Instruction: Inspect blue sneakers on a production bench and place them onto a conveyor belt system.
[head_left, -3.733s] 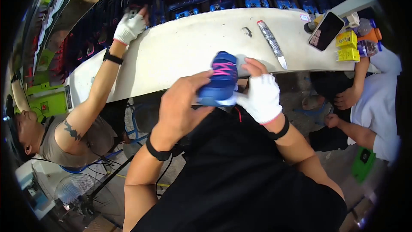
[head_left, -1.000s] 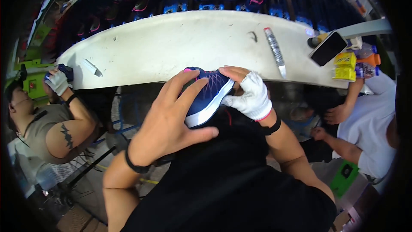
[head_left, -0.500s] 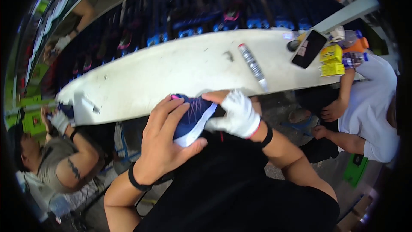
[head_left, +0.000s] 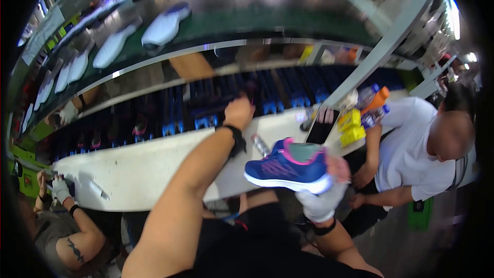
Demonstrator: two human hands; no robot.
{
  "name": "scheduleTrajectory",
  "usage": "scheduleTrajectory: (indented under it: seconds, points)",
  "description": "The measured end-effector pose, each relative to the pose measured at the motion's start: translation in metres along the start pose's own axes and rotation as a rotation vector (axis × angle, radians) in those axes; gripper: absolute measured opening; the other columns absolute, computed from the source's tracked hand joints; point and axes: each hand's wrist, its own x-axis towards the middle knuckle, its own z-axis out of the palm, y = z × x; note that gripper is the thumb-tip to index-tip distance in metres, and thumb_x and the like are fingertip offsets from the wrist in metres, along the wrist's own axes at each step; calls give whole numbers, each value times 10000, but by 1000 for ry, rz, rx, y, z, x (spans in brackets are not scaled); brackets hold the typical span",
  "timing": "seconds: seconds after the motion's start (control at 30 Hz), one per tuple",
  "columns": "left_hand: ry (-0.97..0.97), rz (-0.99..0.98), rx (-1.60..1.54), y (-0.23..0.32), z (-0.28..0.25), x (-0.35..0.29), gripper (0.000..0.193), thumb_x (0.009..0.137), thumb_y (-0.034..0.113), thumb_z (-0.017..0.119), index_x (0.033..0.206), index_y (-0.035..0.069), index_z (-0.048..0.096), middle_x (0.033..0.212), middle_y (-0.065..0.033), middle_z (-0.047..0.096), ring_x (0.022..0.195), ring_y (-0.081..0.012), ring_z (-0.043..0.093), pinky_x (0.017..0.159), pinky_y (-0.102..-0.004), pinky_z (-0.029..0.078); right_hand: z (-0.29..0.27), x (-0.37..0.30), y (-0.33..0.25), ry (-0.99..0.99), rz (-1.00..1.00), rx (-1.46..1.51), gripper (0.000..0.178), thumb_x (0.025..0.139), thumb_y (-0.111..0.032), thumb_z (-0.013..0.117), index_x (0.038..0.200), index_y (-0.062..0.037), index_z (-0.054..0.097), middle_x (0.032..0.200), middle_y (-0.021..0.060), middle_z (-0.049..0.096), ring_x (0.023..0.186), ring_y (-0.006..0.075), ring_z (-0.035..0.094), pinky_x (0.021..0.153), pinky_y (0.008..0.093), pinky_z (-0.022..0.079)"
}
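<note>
A blue sneaker [head_left: 288,170] with pink trim, a pale grey-green inside and a white sole is held over the table's front edge, toe pointing left. Closed on its heel end is my right hand [head_left: 327,195], in a white glove with bare fingertips; it is partly blurred. My bare left hand [head_left: 239,112], with a black wristband, stretches across the white table [head_left: 139,175] to the dark row of blue-footed holders [head_left: 206,122]. Its fingers curl beside a dark, pink-marked thing [head_left: 250,90], and their tips are hidden.
A silver tube [head_left: 260,145] lies behind the sneaker. Back right are a phone [head_left: 322,125], yellow boxes [head_left: 351,127] and bottles. A grey post [head_left: 386,38] slants above. White soles [head_left: 167,25] line an upper shelf. Co-workers sit on both sides.
My left hand has let go of the sneaker and reached far forward to the holders. My right hand has carried the sneaker to the right and turned it side-on. The view has tilted up.
</note>
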Motion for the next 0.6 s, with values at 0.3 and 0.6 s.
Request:
scheduleTrajectory:
  seconds: [0.3,0.6]
  points:
    - [74,-12,-201,-11,-50,-31,488,1022,443,615,1188,13,775,1030,-299,793,1066,-519,753,1019,-579,576,30,363,-134,429,-1189,79,678,959,-246,889,1522,-33,577,1451,247,681,1253,387,736,1131,498,604]
    - [143,-322,-315,-165,-166,-284,425,1035,370,606,942,-9,774,881,-253,765,885,-454,757,828,-518,586,200,323,-82,-523,-817,-431,502,1051,-498,664,1366,-111,719,1276,191,762,1185,409,716,1090,511,541]
